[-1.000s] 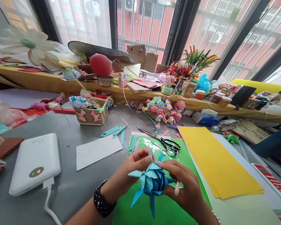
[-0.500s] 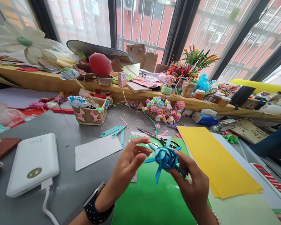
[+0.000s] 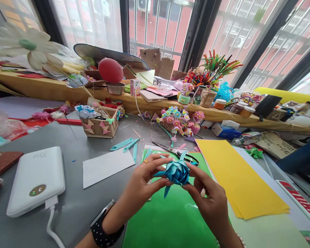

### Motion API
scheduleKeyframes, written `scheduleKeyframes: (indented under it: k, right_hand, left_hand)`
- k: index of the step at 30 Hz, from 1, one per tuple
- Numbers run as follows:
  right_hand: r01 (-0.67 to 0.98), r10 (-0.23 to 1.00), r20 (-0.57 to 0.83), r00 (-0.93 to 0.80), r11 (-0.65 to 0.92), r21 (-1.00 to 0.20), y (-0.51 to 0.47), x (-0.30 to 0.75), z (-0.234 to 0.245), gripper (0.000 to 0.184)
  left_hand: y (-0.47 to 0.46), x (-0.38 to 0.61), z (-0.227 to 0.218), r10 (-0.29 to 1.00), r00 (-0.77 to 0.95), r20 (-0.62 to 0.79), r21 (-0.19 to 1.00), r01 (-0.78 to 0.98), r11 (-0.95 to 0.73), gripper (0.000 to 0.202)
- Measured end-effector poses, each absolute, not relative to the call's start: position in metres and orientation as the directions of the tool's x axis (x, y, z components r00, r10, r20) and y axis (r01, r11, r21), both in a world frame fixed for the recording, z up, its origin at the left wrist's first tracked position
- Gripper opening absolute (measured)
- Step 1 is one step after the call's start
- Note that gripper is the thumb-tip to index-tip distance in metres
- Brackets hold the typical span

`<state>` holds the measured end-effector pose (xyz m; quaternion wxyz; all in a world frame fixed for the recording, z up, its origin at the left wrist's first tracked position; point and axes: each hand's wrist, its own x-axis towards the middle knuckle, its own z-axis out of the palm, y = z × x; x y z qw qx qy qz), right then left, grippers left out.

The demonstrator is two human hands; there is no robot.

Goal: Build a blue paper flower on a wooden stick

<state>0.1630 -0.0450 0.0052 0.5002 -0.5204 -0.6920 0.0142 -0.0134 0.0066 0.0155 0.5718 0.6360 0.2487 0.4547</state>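
Note:
I hold a blue folded paper flower (image 3: 177, 171) above a green sheet (image 3: 167, 220) between both hands. My left hand (image 3: 142, 182) pinches it from the left, thumb below and fingers curled over its top. My right hand (image 3: 209, 199) grips it from the right and underneath, with a small pale stick (image 3: 203, 191) tucked in its fingers. Pointed blue tips stick out up and down from the flower. A black watch (image 3: 103, 230) is on my left wrist.
A white power bank (image 3: 36, 181) with a cable lies at the left, a white paper (image 3: 107, 167) beside it. Scissors (image 3: 181, 155) lie just behind the flower. Yellow sheets (image 3: 237, 179) spread to the right. A cardboard basket (image 3: 100, 125) and paper flowers (image 3: 178, 120) crowd the back.
The flower went up and away from me, from low over the green sheet to near the scissors. My left hand let go for a moment, then closed on it again.

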Motion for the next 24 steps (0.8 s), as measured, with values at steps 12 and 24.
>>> scheduleKeyframes:
  k: [12,24]
  right_hand:
    - [0.723,0.737,0.676,0.002,0.466,-0.510,-0.0400,0.1639,0.0062,0.034]
    - [0.709,0.782,0.615,-0.097,0.489,-0.509,-0.0398,0.1706,0.0061,0.033]
  left_hand:
    - [0.0080,-0.0113,0.0146,0.862,0.500,0.088,0.996,-0.072,-0.059,0.045]
    - [0.0074,-0.0167,0.0232,0.863,0.477,0.168,0.978,0.032,-0.208,0.044]
